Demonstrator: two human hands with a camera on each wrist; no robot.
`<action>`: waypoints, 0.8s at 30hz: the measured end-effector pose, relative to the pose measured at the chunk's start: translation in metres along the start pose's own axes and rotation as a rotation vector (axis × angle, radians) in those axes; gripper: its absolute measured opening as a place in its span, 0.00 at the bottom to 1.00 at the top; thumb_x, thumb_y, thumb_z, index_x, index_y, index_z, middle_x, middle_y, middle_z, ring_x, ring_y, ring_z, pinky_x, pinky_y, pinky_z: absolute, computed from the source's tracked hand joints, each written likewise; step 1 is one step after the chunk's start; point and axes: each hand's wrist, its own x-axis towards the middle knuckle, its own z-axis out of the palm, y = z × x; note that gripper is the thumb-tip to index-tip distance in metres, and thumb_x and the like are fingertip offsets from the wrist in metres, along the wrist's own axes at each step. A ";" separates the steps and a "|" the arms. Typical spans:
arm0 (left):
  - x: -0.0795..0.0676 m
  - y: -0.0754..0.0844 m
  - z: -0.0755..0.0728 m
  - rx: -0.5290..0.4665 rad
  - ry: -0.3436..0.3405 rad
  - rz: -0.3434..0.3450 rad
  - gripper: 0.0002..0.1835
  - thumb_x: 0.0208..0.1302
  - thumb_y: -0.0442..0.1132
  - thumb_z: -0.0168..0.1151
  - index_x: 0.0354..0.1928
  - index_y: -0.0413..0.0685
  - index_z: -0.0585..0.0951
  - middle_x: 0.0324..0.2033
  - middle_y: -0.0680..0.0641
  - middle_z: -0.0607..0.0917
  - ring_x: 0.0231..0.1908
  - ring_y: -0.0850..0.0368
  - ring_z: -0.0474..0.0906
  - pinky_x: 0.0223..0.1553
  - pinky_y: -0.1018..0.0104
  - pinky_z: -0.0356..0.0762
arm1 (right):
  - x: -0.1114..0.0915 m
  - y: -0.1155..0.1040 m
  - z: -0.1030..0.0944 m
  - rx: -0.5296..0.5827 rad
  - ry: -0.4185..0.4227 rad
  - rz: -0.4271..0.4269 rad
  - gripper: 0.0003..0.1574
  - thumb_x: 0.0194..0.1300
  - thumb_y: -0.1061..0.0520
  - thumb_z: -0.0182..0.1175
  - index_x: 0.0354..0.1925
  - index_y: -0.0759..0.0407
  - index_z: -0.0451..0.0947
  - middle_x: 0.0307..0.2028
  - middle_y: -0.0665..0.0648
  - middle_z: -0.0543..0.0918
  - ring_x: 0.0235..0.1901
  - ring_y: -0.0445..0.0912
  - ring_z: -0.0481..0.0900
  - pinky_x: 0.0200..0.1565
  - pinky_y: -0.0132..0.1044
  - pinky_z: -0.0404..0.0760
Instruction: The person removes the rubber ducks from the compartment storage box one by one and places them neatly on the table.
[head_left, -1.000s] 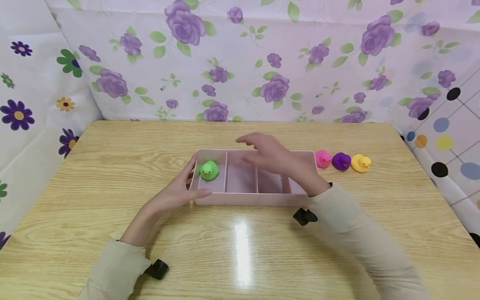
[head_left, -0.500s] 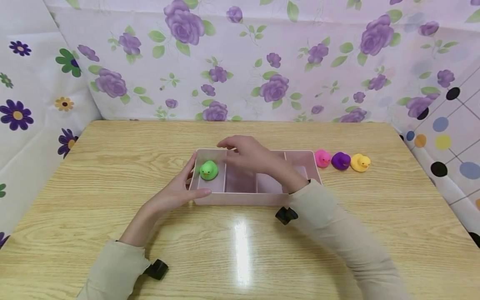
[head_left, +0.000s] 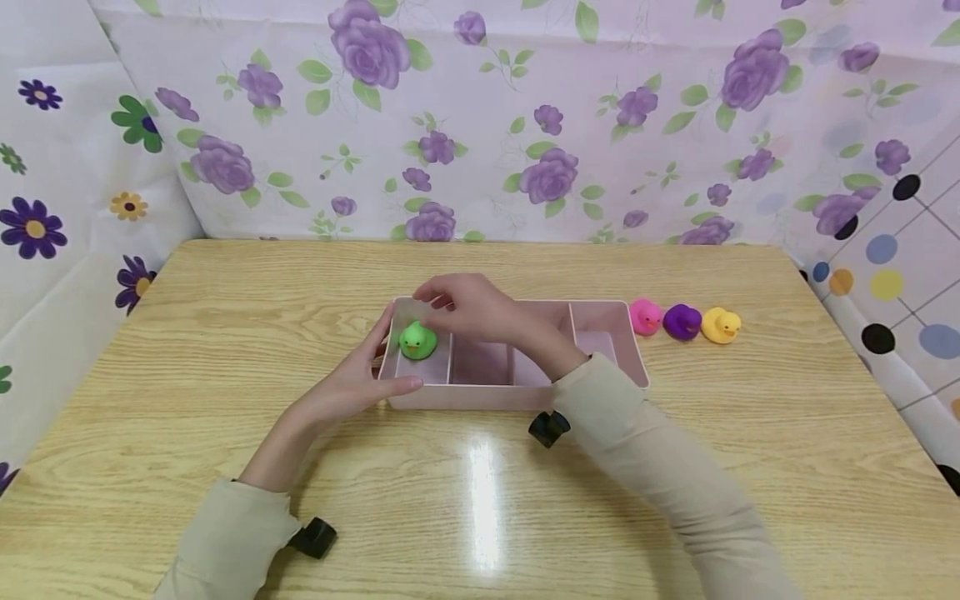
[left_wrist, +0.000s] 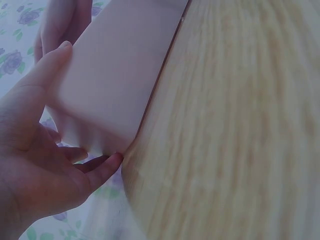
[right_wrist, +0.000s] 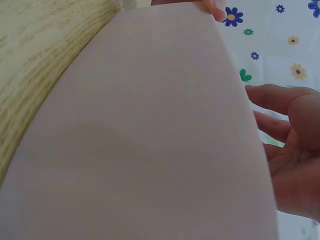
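Note:
A pink divided box (head_left: 480,397) lies lengthwise on the table, with a green toy duck (head_left: 417,342) in its leftmost compartment. My left hand (head_left: 352,379) grips the box's left end. Its thumb lies along the front wall, and the other fingers curve around the left side, as the left wrist view also shows. Over the box, just right of the green duck, hovers my right hand (head_left: 476,308) with loosely bent fingers. It holds nothing that shows. The box wall hides part of the right hand (right_wrist: 300,145) in the right wrist view.
Right of the box stand a pink duck (head_left: 646,317), a purple duck (head_left: 682,322) and a yellow duck (head_left: 722,326) in a row. The wooden table (head_left: 225,333) ends at a floral cloth (head_left: 480,125) behind, with patterned cloths at both sides.
My right hand has moved left above the box, from its middle compartments to beside the green duck. The left hand, box and ducks have stayed put.

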 end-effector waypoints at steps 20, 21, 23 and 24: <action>0.000 -0.002 -0.002 0.012 -0.010 0.009 0.56 0.63 0.45 0.67 0.76 0.69 0.32 0.73 0.37 0.47 0.68 0.38 0.53 0.60 0.42 0.62 | 0.022 -0.006 0.019 -0.032 -0.035 0.029 0.25 0.59 0.61 0.69 0.54 0.68 0.78 0.49 0.61 0.83 0.50 0.50 0.80 0.48 0.30 0.76; -0.001 -0.002 -0.002 0.014 -0.012 0.007 0.56 0.62 0.46 0.67 0.76 0.70 0.32 0.73 0.38 0.46 0.69 0.38 0.52 0.60 0.42 0.62 | 0.023 -0.006 0.020 -0.041 -0.037 0.036 0.24 0.59 0.61 0.69 0.53 0.67 0.79 0.49 0.61 0.83 0.50 0.50 0.80 0.48 0.31 0.76; -0.001 -0.001 -0.002 0.011 -0.018 0.002 0.56 0.63 0.47 0.67 0.75 0.71 0.32 0.74 0.38 0.45 0.69 0.38 0.51 0.60 0.41 0.62 | 0.025 -0.007 0.023 -0.070 -0.042 0.043 0.22 0.59 0.61 0.68 0.52 0.66 0.80 0.47 0.60 0.84 0.49 0.50 0.80 0.48 0.32 0.76; -0.002 -0.001 -0.002 0.008 -0.019 -0.001 0.56 0.63 0.47 0.67 0.75 0.72 0.32 0.74 0.39 0.45 0.69 0.38 0.51 0.60 0.41 0.62 | 0.025 -0.007 0.024 -0.091 -0.044 0.045 0.22 0.59 0.61 0.68 0.52 0.65 0.80 0.45 0.58 0.84 0.47 0.48 0.80 0.47 0.32 0.75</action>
